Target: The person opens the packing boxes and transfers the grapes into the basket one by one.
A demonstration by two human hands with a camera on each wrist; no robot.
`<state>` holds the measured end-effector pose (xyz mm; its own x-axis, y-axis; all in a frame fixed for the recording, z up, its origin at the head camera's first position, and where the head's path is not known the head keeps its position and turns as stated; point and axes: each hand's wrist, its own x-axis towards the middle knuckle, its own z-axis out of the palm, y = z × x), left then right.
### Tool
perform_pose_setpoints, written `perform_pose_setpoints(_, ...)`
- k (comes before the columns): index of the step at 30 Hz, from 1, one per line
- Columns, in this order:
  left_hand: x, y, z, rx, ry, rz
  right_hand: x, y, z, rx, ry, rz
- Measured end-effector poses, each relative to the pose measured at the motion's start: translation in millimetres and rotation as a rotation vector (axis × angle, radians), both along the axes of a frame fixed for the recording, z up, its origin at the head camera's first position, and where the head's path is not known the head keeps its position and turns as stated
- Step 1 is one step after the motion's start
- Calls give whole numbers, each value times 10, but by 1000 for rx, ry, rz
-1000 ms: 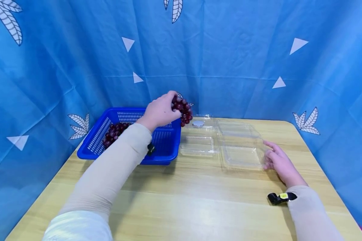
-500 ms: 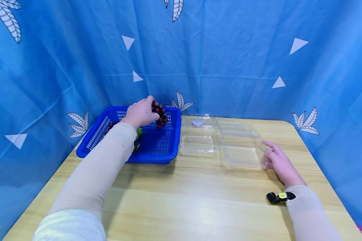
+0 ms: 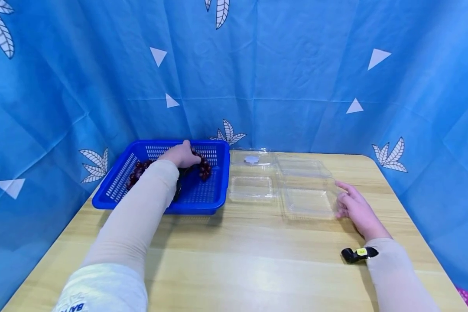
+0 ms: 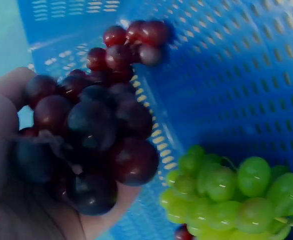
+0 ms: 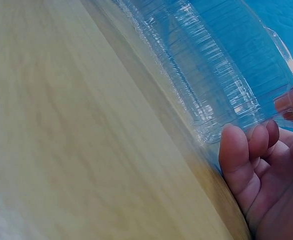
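Note:
In the head view my left hand (image 3: 181,155) is inside the blue plastic basket (image 3: 220,203) at the left, gripping a bunch of red grapes (image 3: 204,170). Close up in the left wrist view, the dark red grapes (image 4: 94,125) lie against the palm with thumb and fingers around them. A bunch of green grapes (image 4: 236,195) sits below and right of them. At the right, my right hand (image 3: 356,210) holds the right edge of an opened clear plastic container (image 3: 310,201). Its curled fingers (image 5: 234,150) are against the container's ribbed side wall (image 5: 221,75).
Another opened clear plastic container (image 3: 251,187) stands between the basket and the held one. More red grapes (image 3: 136,173) lie at the basket's left side. The wooden table (image 3: 249,255) ends at a blue curtain (image 3: 292,86) behind.
My left hand has moved left and down with the red grape bunch, from above the basket's right rim into the basket. The right hand stays at the container's edge.

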<state>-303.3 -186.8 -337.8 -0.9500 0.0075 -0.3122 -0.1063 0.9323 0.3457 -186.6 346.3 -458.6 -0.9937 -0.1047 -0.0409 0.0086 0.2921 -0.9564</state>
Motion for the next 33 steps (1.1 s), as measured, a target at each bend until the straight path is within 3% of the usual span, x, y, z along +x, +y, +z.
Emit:
perform_pose_setpoints(2,15,-48,-41,-23,-71,-4,2,-4,6,0,3,2)
perform_pose_setpoints(5,44,-89,-66,-63,-121,-42,4,-2,12,2,14,4)
perform_pose_setpoints(14,183,10,84,-247,-79,-123,7,20,10,-27,30,9)
perform_pose_setpoints(22,294,21,153,-366,-49,-138,9,3,1,-22,28,6)
perform_pose_setpoints(28,284,-27,156,-390,-28,-153,-18,5,-27,-2,39,-8)
perform_pose_setpoints(33,260,-62,128,-364,-8,-135,-19,-42,-32,65,98,-86)
